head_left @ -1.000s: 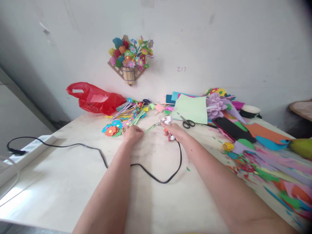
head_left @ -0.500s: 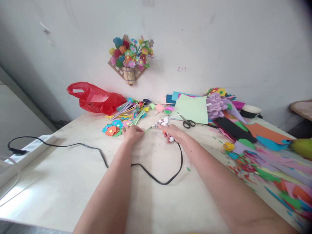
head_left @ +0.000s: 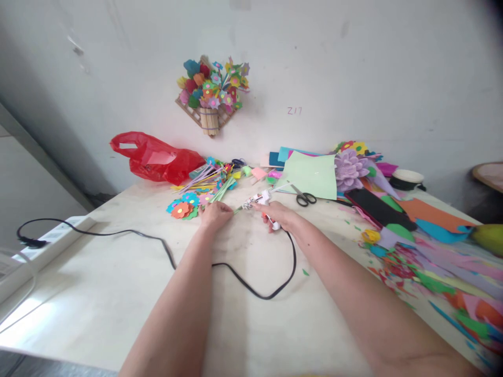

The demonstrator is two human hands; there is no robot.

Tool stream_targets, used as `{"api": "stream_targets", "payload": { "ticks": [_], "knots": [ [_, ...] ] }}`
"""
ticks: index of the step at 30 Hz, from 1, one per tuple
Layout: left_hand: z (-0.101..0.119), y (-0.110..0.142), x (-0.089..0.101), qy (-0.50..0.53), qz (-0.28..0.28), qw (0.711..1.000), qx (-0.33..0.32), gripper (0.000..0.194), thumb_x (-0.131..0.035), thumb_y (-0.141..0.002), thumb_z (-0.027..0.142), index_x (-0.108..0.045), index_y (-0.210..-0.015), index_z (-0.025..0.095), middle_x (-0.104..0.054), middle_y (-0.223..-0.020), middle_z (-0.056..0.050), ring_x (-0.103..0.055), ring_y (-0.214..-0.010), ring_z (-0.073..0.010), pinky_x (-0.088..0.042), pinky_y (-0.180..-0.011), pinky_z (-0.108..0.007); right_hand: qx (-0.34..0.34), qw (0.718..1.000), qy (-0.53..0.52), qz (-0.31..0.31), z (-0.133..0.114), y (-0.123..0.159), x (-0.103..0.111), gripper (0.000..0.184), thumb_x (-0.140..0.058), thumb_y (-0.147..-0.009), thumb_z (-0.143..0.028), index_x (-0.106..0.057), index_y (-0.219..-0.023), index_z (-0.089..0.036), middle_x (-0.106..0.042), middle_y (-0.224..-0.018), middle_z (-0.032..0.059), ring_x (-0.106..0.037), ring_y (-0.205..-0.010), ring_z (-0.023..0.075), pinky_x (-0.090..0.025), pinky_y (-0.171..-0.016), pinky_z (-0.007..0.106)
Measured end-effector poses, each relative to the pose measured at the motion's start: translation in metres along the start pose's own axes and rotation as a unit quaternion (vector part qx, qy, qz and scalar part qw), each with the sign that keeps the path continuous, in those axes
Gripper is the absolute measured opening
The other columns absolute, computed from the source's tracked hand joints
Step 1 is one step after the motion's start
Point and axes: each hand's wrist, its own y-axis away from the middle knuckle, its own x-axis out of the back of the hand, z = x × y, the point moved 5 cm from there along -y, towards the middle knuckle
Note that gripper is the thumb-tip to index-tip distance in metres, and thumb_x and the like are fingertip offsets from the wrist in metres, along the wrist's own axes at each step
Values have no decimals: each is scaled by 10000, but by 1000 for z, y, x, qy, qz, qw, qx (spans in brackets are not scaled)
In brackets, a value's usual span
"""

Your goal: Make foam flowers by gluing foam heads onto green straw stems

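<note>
My right hand is wrapped round a white glue gun whose nozzle points left toward a thin green stick. My left hand is closed on the near end of that stick, close to a pile of paper flowers. The gun's black cord loops across the table to a white power strip at the left edge.
A red plastic bag lies by the wall. Coloured sticks, scissors, a pale green sheet, a purple paper flower and a black phone crowd the far side. Foam scraps cover the right. A flower basket hangs on the wall.
My right hand has brought the glue gun a little left and down, so its nozzle is closer to the stick in my left hand. The left hand has barely moved.
</note>
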Motion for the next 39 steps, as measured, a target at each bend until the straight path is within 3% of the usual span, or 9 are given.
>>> {"api": "stream_targets", "payload": {
  "ticks": [9, 20, 39],
  "knots": [
    [-4, -2, -1, 18, -13, 1000, -11, 175, -571, -627, 336, -691, -737, 272, -687, -825, -5, -512, -1035, -261, -120, -1014, -483, 5, 1000, -1, -10, 2, -1, -2, 441, -595, -672, -566, -464, -691, -146, -463, -470, -47, -384, -306, 53, -422, -301, 216],
    [-6, 0, 5, -27, 3, 1000, -4, 148, -603, -584, 313, -690, -696, 274, -676, -915, -54, -400, -1146, -302, -38, -1013, -519, 11, 1000, -7, -17, 4, -5, -3, 427, -593, -681, -558, -473, -696, -148, -460, -462, -48, -382, -305, 51, -433, -312, 219],
    [-13, -4, 1, 0, -3, 1000, -19, 137, -601, -607, 328, -690, -693, 271, -682, -897, -20, -446, -1114, -291, -87, -1007, -518, 10, 999, 20, -22, -6, 8, -13, 413, -576, -726, -495, -413, -554, -158, -424, -427, -45, -364, -296, 51, -409, -298, 218]
  ]
}}
